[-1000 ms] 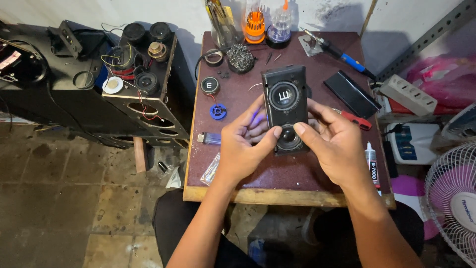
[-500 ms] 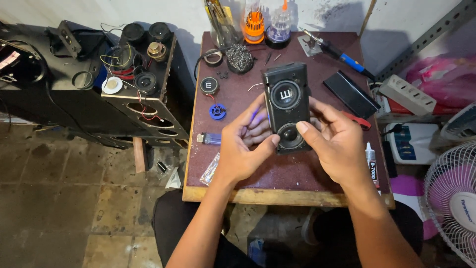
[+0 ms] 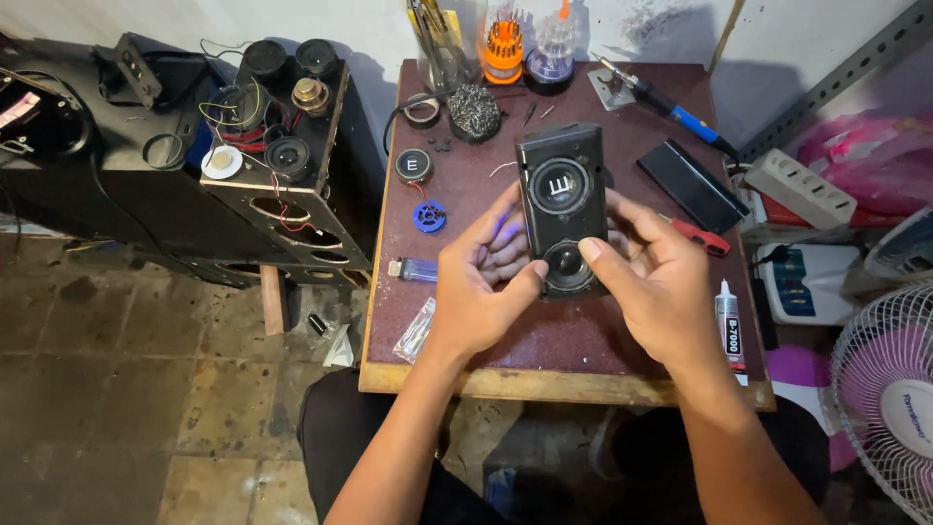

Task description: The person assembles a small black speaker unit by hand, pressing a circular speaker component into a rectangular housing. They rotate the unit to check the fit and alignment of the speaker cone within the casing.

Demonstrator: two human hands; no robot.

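A small black speaker box (image 3: 562,194) with two round drivers is held upright above a maroon worktable (image 3: 544,335). My left hand (image 3: 486,282) grips its lower left side, thumb against the bottom driver. My right hand (image 3: 656,282) holds the lower right side, its thumb pressing on the same lower driver (image 3: 568,266). The upper driver faces me uncovered.
On the table lie a blue lighter (image 3: 413,269), a small blue ring part (image 3: 430,216), a round black cap (image 3: 414,165), a black flat panel (image 3: 692,185), a soldering iron (image 3: 671,105), a glue tube (image 3: 729,331) and screwdriver sets (image 3: 503,44). A black speaker cabinet (image 3: 282,185) stands left, a fan (image 3: 889,389) right.
The speaker box has stayed in both hands. My right thumb has slid a little onto the lower driver, and my left fingers have shifted slightly behind the box.
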